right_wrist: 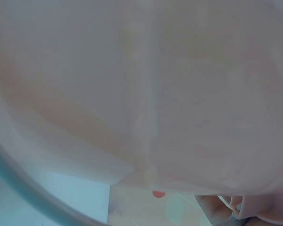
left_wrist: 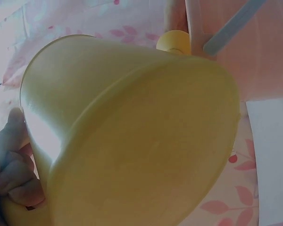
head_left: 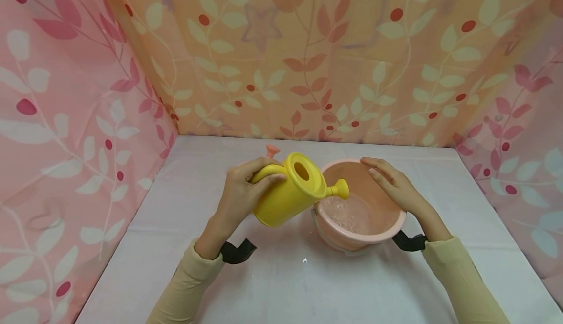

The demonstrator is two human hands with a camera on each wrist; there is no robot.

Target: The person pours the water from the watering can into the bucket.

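Observation:
My left hand (head_left: 239, 187) grips the handle of a yellow watering can (head_left: 281, 199). The can is tilted to the right, and its spout's flared rose (head_left: 339, 189) hangs over the left part of a pink bucket (head_left: 352, 238). Rippled, bubbly water (head_left: 343, 214) shows inside the bucket below the rose. On the bucket's right side, my right hand (head_left: 396, 187) holds the rim, thumb inward and fingers over the edge. The left wrist view shows the can's base (left_wrist: 151, 141) up close, with curled fingers (left_wrist: 19, 179) at its handle. The bucket's wall (right_wrist: 203, 108) fills most of the right wrist view.
A small salmon-pink flared piece (head_left: 272, 151) stands behind the watering can, its lower part hidden. The bucket's pale handle (left_wrist: 231, 28) hangs along its side. A white cloth covers the table (head_left: 281, 285), with floral curtains (head_left: 308, 60) at the back and sides.

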